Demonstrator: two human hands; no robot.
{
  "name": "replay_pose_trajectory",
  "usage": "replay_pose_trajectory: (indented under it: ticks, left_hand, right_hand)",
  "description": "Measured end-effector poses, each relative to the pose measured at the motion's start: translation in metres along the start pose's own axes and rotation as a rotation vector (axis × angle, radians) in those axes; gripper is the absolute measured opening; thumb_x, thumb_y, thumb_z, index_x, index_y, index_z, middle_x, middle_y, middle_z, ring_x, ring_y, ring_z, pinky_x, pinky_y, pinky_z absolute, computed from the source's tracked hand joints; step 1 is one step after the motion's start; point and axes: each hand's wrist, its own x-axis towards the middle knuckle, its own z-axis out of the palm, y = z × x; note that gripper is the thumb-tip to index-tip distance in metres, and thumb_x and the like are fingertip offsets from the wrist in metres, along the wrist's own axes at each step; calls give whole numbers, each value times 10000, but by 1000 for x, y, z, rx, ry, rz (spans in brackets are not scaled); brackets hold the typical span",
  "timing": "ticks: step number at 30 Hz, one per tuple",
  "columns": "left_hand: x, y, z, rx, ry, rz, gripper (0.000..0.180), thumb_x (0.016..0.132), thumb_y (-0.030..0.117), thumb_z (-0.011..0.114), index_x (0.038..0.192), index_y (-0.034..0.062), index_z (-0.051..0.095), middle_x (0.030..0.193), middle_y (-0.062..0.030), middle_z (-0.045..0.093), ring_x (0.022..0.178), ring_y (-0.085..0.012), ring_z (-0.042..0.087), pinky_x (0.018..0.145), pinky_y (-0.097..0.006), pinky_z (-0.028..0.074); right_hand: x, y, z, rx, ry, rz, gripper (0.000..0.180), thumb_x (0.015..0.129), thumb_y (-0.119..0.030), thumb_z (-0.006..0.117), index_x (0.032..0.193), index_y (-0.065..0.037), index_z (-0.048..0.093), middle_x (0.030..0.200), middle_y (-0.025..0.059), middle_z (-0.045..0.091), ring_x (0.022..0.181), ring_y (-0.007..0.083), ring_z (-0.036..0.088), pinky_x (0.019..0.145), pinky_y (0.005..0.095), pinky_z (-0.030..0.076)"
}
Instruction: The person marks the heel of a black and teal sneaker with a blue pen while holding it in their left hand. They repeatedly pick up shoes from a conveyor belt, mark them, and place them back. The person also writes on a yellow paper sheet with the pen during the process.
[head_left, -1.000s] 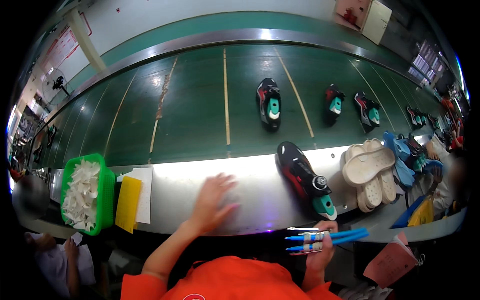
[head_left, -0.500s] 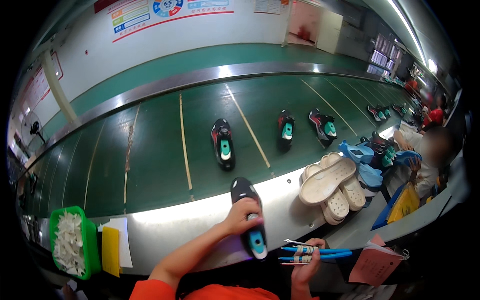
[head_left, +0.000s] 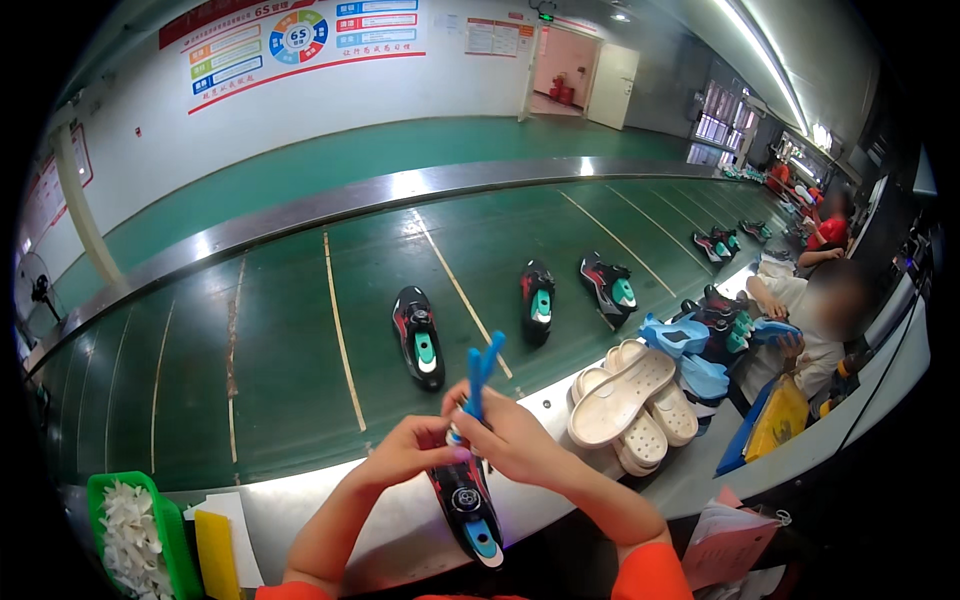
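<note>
A black and red shoe with a round dial and a blue insert lies on the metal ledge in front of me, toe pointing away. Over its far end, my left hand is closed in a pinch; what its fingertips grip is too small to make out. My right hand meets it there, closed around a pair of blue sticks that point upward. The hands hide the shoe's toe. Just beyond them, on the green conveyor belt, lies another black and red shoe with a teal insert.
More shoes lie farther along the belt. Cream clogs and blue shoe pieces are piled at right, beside a co-worker. A green basket of white pieces stands at left by a yellow card. Pink papers hang at right.
The shoe under my hands has been turned or swapped and now shows its dial. My left hand has let go of it and joined my right, which has risen over it with the blue sticks.
</note>
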Motion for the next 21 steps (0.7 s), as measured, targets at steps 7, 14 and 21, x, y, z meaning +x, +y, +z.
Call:
replay_pose_trajectory:
  ticks: [7,14,21]
  left_hand:
    - [0,-30,-37,-92,323,35,163,809,70,591,939,-27,582,851,-83,627,786,-180,623,721,-308,496]
    - [-112,-72,-78,-221,535,115,178,737,35,658,876,-56,595,797,-154,638,748,-249,641,703,-362,519]
    - [-220,-128,-37,-283,1084,-142,377,665,-16,678,1005,-15,516,885,-126,601,793,-227,606,676,-370,532]
  right_hand:
    - [93,0,-22,-215,-525,76,478,819,-432,533,1101,-48,498,1002,71,554,888,207,567,705,335,451]
    - [184,216,-265,-1073,961,491,852,610,-349,766,1270,-8,349,1299,175,376,1152,313,423,933,409,389]
    - [179,340,-304,-760,895,882,990,454,-333,857,1236,-20,338,1130,183,557,1046,297,553,869,384,459]
